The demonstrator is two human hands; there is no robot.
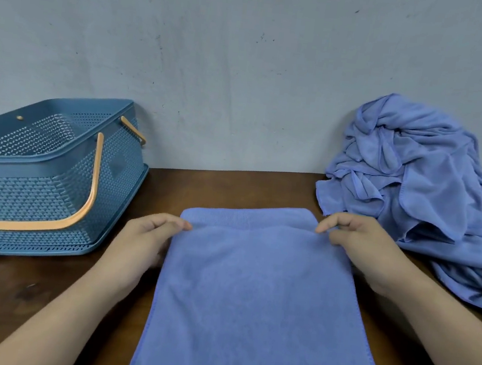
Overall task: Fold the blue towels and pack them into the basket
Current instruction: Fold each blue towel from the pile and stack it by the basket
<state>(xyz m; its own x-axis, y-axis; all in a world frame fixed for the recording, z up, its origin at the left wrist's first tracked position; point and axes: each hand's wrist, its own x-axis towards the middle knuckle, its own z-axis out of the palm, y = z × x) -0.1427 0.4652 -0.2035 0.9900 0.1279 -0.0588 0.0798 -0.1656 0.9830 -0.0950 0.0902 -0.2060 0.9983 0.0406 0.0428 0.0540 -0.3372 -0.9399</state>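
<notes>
One fuzzy rectangular blue towel (253, 298) at 6 o'clock, top corners pinched by left hand (149, 241) and right hand (359, 243); one crumpled towel heap (414, 178) at 3, one perforated plastic basket (36, 198) at 9.

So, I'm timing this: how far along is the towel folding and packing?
Early days. The basket shows nothing packed. In hand: left hand and right hand pinch the corners of one flat towel, mid-fold on the table. Left: the crumpled heap beside it.
</notes>
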